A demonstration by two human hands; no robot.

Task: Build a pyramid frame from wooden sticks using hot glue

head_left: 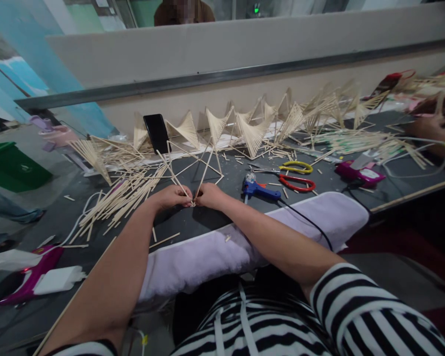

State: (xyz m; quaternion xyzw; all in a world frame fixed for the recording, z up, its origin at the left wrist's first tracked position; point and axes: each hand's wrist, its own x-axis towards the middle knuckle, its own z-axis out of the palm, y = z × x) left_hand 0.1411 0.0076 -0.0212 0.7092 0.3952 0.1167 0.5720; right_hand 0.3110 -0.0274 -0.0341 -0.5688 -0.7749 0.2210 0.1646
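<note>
My left hand [172,197] and my right hand [209,195] meet at the middle of the dark table [193,225], fingers pinched together. Between them they hold the lower corner of a frame of thin wooden sticks [193,170] that rises away from me in a V. A loose pile of sticks [118,198] lies just left of my left hand. A blue glue gun [257,189] rests right of my right hand, its black cord running over the lilac towel [222,252] under my forearms.
Several finished stick fans [252,131] line the back wall beside a black phone [157,133]. Yellow scissors [296,167], red scissors [294,183] and a magenta glue gun [358,173] lie right. Another person's hands [432,121] work at far right. A green bin [11,165] stands left.
</note>
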